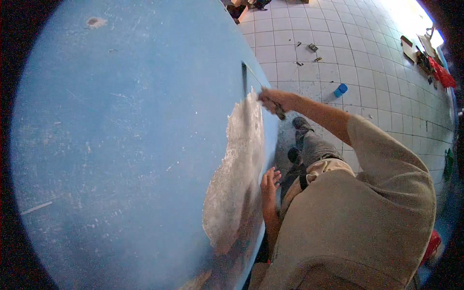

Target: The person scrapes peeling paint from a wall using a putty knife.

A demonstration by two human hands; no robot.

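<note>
A blue painted wall (pixel 145 127) fills the left of the view, with a long, ragged patch of bare grey plaster (pixel 239 163) near my body. At the patch's upper end my right hand (pixel 272 101) is closed around a thin-edged hand tool (pixel 253 75), blurred and seen nearly edge-on; its exact kind cannot be told. The tool's far end lies against or close to the wall, beside a dark streak that looks like its shadow. Lower down, beside the patch, my left hand (pixel 270 178) is empty with its fingers loosely curled; whether it touches the wall is unclear.
White floor tiles (pixel 326 47) lie to the right, with small debris (pixel 313 47) and a blue cylindrical container (pixel 340 90). Cardboard pieces (pixel 408 49) and red plastic (pixel 441 72) are at the far right. More clutter (pixel 237 10) sits by the wall's far end. The wall has another damaged spot (pixel 96 22).
</note>
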